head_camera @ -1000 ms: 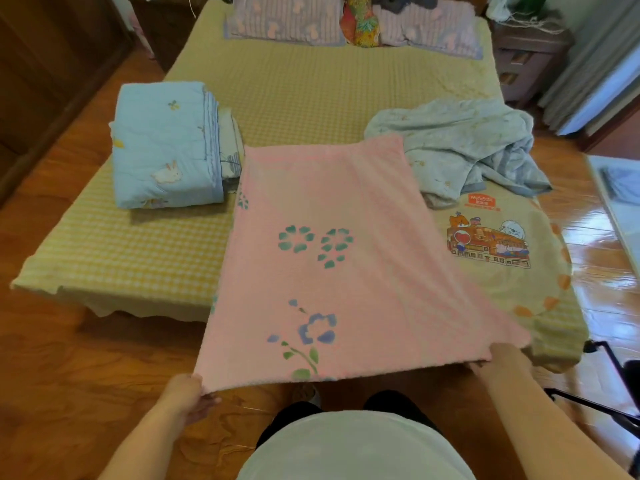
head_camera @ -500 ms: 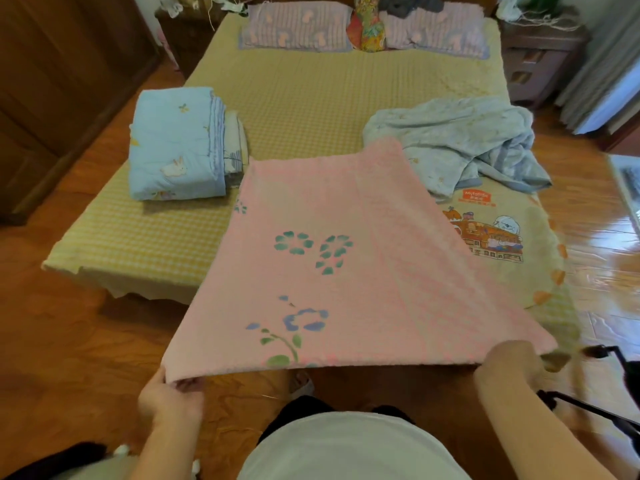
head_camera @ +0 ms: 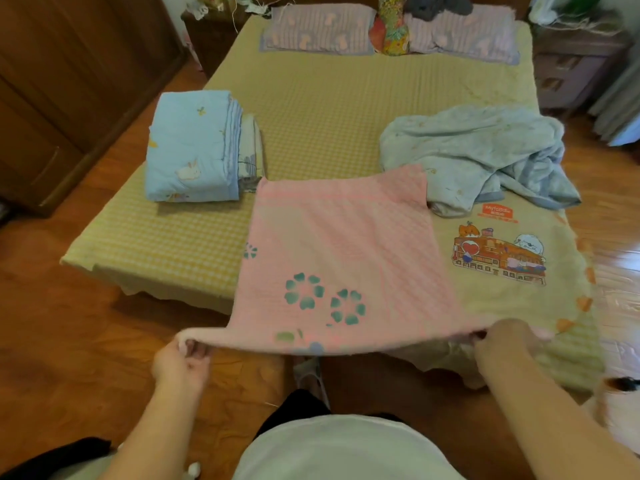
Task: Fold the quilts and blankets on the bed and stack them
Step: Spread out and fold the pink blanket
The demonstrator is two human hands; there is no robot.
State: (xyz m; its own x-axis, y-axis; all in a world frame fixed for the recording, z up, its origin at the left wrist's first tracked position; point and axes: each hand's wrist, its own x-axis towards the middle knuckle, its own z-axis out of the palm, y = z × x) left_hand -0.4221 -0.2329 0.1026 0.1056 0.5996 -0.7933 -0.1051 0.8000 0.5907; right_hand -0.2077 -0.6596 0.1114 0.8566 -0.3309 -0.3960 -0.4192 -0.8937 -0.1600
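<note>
At the foot of the bed [head_camera: 346,109], a pink blanket [head_camera: 339,251] with teal flower prints is held stretched between two hands. Its near left corner is pinched by the curled fingers of the left hand [head_camera: 180,363], and its near right corner is gripped by the right hand [head_camera: 502,341], whose fingers are closed over the edge. The near edge is lifted clear of the mattress, while the far part is laid flat on the yellow checked sheet. Just beside its far left corner, a folded light-blue quilt [head_camera: 190,147] with a rabbit print is stacked on another folded piece. Near the far right corner, a crumpled pale-blue blanket [head_camera: 478,154] is heaped, touching the pink one. A yellow blanket [head_camera: 512,271] with a cartoon train print is spread beneath the pink blanket's right side. Two striped pillows [head_camera: 318,32] are set at the head of the bed.
</note>
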